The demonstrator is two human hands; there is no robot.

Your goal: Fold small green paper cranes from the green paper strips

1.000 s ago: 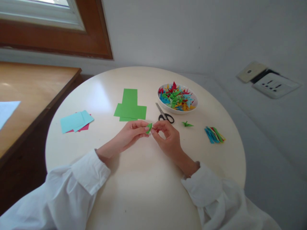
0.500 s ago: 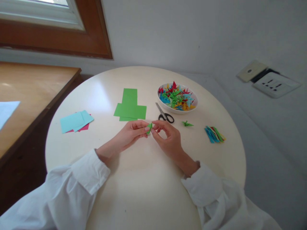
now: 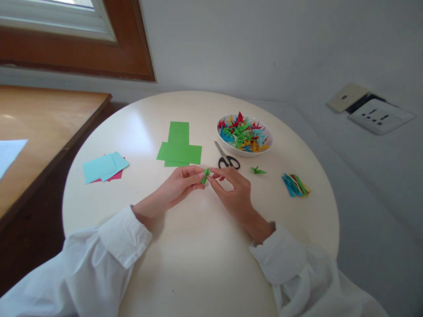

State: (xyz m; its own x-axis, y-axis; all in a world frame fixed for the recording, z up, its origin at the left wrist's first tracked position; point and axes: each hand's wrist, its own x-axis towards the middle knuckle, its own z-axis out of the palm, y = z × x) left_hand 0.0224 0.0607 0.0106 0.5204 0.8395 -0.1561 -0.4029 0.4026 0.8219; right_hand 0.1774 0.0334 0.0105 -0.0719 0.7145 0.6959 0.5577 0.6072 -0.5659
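Between my hands is a small folded piece of green paper (image 3: 205, 176), narrow and pointed. My left hand (image 3: 185, 182) pinches it between thumb and fingers. The thumb and forefinger of my right hand (image 3: 233, 187) close on its right side. Just beyond my hands lie several green paper sheets (image 3: 179, 147), overlapping. Scissors (image 3: 228, 159) with black handles rest past my right hand. To the right of that hand sits a finished green paper crane (image 3: 258, 170).
A white bowl (image 3: 246, 154) full of colourful paper cranes stands at the back right of the round table (image 3: 198, 264). Folded paper strips (image 3: 295, 185) lie near the right edge. Light blue and red sheets (image 3: 102, 168) lie at the left.
The green folded paper has turned slightly in my fingers and shows more of its face. My right fingers have shifted and straightened a little; my left hand stays nearly still.
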